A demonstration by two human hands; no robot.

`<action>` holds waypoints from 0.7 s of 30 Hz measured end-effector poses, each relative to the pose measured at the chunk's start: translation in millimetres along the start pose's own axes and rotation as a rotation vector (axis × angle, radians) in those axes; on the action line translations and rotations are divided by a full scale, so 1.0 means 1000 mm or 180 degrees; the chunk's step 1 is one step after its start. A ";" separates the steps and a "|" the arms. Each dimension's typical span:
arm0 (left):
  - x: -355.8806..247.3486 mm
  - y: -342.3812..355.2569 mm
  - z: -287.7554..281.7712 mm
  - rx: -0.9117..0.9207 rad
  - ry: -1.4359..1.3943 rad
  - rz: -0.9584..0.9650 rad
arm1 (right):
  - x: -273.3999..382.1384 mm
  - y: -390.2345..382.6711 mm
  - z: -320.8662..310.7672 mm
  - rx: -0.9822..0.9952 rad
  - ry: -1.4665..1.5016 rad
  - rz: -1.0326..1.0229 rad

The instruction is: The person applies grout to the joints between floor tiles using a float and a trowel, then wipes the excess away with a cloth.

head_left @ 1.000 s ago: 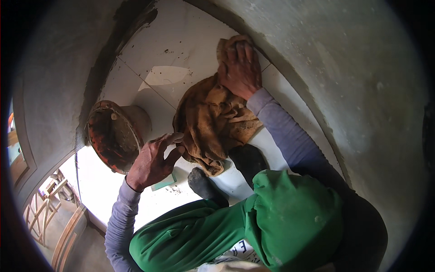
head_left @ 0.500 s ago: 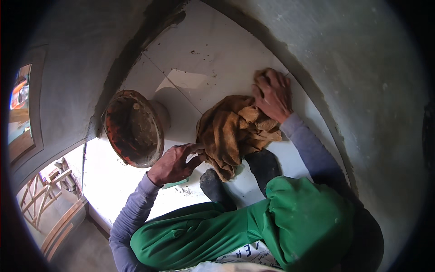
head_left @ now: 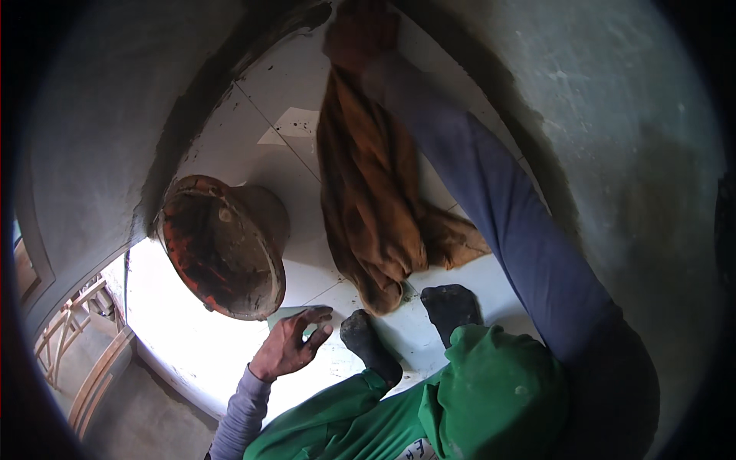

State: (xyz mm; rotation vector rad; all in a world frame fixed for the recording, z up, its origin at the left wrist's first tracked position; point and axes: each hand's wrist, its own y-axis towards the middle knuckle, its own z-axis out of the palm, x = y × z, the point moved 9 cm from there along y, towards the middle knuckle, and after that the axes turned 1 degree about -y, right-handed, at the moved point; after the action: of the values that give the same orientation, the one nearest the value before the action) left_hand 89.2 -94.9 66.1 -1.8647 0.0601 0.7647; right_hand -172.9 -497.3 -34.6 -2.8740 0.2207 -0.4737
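A brown cloth (head_left: pixel 368 176) trails over the white tiled floor (head_left: pixel 287 88) from the far corner back toward my feet. At its far end my right hand (head_left: pixel 360 34) is closed on a bunched part, close to where the two walls meet; the fingertips are dim and partly hidden. My left hand (head_left: pixel 291 345) hovers near my foot with thumb and fingers apart and nothing between them. Just beyond it lies a pale green flat piece (head_left: pixel 282 313), partly covered by the hand. A dirty orange bucket (head_left: pixel 222 245) with a mortar-crusted inside stands tilted in view to the left.
Grey plastered walls (head_left: pixel 636 176) close in on both sides, with dark damp mortar along their bases. My dark-socked feet (head_left: pixel 451 307) rest on the tiles near the cloth. At lower left, beyond the bright floor edge, are wooden frames (head_left: pixel 69 326) and a lower grey floor (head_left: pixel 153 406).
My right hand has moved far forward to the corner, stretching the bunched cloth out lengthwise. My left hand has come away from the cloth, nearer to me.
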 end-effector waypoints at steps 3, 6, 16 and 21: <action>0.001 0.000 0.002 0.0055 -0.0011 -0.0199 | 0.010 0.033 0.001 -0.0372 -0.0226 -0.0084; -0.004 -0.001 0.005 0.0006 -0.0077 -0.0121 | 0.019 0.039 0.000 -0.0592 -0.0432 -0.0179; -0.018 -0.021 0.009 -0.0210 0.0008 -0.0013 | -0.004 -0.012 -0.016 -0.0436 -0.1281 -0.0665; -0.032 -0.024 0.010 -0.0318 0.0257 0.0169 | -0.044 -0.041 -0.002 -0.0750 -0.0151 -0.0449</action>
State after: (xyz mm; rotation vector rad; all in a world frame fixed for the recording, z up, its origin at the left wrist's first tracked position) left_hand 68.2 -85.6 100.8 -1.9956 0.1252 0.7400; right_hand -210.0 -449.9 -35.8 -3.1424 0.0698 -0.4298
